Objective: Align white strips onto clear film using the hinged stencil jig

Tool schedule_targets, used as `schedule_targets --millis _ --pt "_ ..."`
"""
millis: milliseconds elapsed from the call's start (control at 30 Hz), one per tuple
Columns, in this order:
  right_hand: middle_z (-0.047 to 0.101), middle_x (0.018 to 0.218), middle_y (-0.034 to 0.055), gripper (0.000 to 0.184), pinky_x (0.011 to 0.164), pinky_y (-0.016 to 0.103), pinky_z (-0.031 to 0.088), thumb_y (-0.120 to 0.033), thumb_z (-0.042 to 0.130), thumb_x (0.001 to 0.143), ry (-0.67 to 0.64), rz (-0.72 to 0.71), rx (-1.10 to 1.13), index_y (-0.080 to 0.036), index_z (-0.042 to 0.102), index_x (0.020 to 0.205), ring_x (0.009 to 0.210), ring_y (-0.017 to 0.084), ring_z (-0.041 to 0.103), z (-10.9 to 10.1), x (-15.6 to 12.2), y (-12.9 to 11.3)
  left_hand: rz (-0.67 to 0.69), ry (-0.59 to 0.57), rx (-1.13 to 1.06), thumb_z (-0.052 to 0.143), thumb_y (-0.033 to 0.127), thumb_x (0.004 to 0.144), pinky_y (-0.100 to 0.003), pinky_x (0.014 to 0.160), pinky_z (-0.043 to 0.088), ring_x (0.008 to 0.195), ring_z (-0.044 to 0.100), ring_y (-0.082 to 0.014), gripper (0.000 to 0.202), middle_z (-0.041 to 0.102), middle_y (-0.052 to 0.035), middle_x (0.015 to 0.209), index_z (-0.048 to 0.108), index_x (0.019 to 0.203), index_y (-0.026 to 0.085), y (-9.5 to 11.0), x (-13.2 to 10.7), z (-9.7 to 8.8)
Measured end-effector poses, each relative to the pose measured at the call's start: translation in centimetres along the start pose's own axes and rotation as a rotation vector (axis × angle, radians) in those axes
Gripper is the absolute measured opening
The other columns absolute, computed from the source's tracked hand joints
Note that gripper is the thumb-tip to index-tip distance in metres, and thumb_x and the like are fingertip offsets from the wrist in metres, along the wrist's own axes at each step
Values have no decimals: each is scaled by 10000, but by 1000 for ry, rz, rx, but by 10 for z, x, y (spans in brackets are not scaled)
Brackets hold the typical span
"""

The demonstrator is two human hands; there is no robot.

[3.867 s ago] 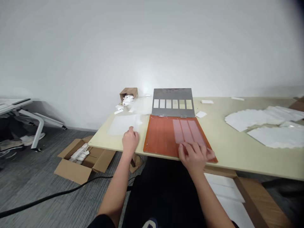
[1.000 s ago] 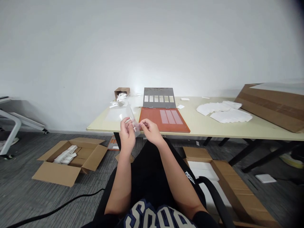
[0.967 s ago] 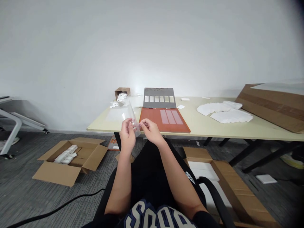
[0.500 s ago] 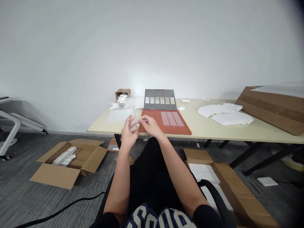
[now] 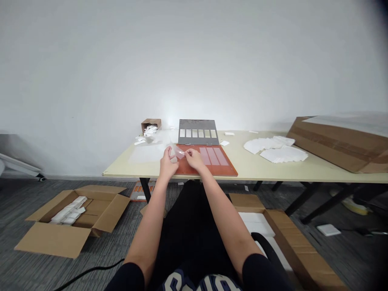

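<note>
While an open cardboard box (image 5: 53, 240) sits on the floor to the left, the person's two hands meet over the near edge of the table (image 5: 121, 167). The right hand (image 5: 195, 159) pinches a clear film (image 5: 179, 152) between its fingertips; the left hand (image 5: 167, 165) curves round the film's other side, fingers apart from the thumb, and I cannot tell whether they grip. The film stands over the left part of an orange board (image 5: 189, 167), whose right half bears three pale strips (image 5: 212, 156). Just beyond is a grey panel (image 5: 197, 124).
</note>
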State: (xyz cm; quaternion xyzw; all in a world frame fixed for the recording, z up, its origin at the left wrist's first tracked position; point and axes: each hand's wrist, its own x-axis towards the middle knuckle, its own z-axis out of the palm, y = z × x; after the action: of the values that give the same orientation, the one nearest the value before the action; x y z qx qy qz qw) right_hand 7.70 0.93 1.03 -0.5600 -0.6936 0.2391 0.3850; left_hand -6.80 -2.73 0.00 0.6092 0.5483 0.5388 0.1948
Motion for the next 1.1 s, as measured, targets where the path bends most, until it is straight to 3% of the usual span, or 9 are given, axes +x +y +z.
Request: schedule_targets --millis 100,267,433,500,667,733,900,1100 --pt "656 1098 62 333 942 452 484 -446 555 949 42 83 -102 -158 631 1099 1012 201 623 -8 0 6 -6 -31 33 720 27 631 -326 976 517 1164 647 -260 893 435 -159 1526 368 1434 198 2 12 9" --pt "695 1016 90 288 992 560 331 -296 396 971 145 181 -276 -198 656 1045 1051 269 590 -18 -11 9 -42 -33 101 800 114 599 -361 1043 449 1276 557 -298 900 505 -165 1462 391 1399 167 5 27 24" --pt "653 1170 181 322 1008 590 232 -243 412 914 237 204 -414 -147 680 1065 1160 337 502 -17 -24 9 -90 -56 146 827 134 576 -361 1058 416 1307 520 -285 925 536 -136 1433 389 1388 198 1 36 34" --pt "628 1216 202 335 1014 604 210 -248 431 902 258 204 -450 -128 687 1081 1171 354 479 -13 -28 11 -109 -61 157 818 168 624 -385 1055 418 1291 527 -282 896 531 -135 1433 379 1403 199 -2 38 39" --pt "612 1223 216 354 1016 622 203 -263 444 893 272 201 -500 -116 698 1090 1157 367 464 -6 -34 17 -139 -51 171 651 356 876 -505 1004 457 1189 575 -281 591 533 -138 1385 433 1397 181 -6 38 48" --pt "607 1228 219 360 1011 623 213 -282 442 894 275 203 -507 -119 705 1079 1150 367 462 -5 -36 18 -144 -43 175 671 344 855 -495 992 467 1169 588 -282 647 542 -146 1368 400 1419 179 -6 37 49" --pt "590 1228 235 380 990 623 236 -308 435 890 283 216 -510 -111 704 1072 1152 376 450 -4 -37 20 -132 -34 175 794 188 615 -407 975 472 1175 607 -322 1012 596 -185 1311 250 1468 147 -8 35 51" --pt "551 1270 252 401 978 609 250 -271 472 864 288 208 -507 -98 632 1188 1172 379 435 -4 -38 18 -124 -31 169 783 191 615 -394 974 464 1201 595 -342 1004 587 -217 1329 256 1466 109 -7 35 50"
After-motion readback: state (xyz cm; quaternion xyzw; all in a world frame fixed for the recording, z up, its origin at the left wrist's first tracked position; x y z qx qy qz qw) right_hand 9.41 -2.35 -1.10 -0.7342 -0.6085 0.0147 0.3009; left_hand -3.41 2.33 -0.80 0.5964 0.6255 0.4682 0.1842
